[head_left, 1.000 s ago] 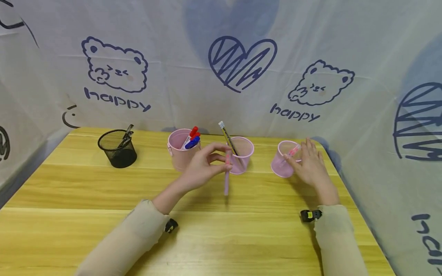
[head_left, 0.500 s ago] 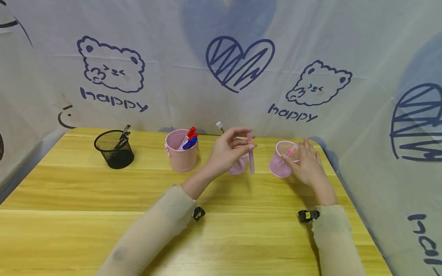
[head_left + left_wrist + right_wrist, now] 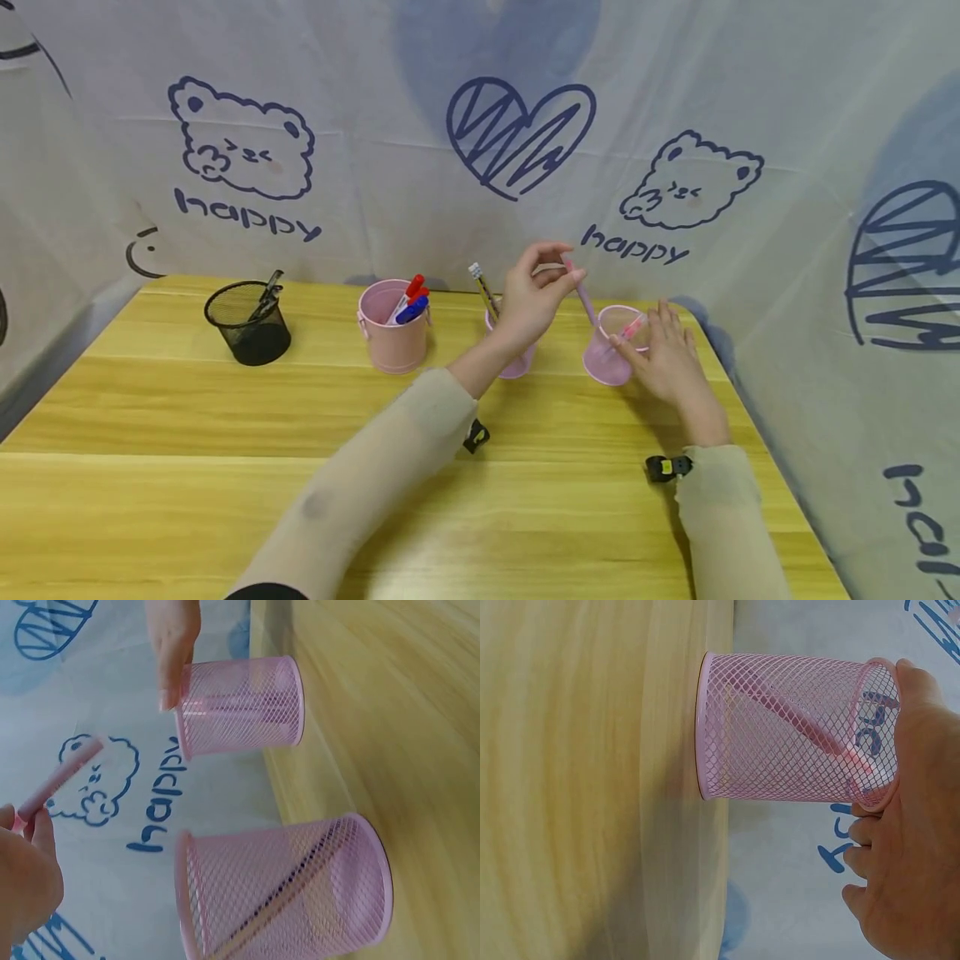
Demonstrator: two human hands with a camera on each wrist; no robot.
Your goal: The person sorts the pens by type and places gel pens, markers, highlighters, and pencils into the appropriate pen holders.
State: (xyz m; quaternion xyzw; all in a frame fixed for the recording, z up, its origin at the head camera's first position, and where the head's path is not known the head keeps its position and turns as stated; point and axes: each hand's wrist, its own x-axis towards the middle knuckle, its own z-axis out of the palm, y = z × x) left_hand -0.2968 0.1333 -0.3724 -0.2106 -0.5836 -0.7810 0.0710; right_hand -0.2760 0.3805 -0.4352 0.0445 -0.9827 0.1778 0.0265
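Observation:
My left hand (image 3: 531,296) pinches the upper end of a slim pink pen (image 3: 586,302) between thumb and fingers. Tilted, the pen has its lower end at the left rim of the right-hand pink mesh cup (image 3: 604,367) in the head view. In the left wrist view, that pen (image 3: 66,774) appears beside the mesh cup's mouth. My right hand (image 3: 670,362) rests against this cup's rim, thumb at the front and fingers nearly straight along the right side. Another pink pen (image 3: 802,724) leans inside the cup, visible through the mesh.
Left of my left hand, a second pink mesh cup (image 3: 517,364) holds a striped pencil (image 3: 483,287). Farther left stand a pink bucket (image 3: 397,350) with red and blue markers and a black mesh cup (image 3: 261,343) with black pens. A printed cloth (image 3: 390,200) hangs behind the table (image 3: 570,500).
My left hand has moved right and upward with the pink pen, from the middle mesh cup to the right-hand cup, and the pen now slants. My right hand stays at the rim.

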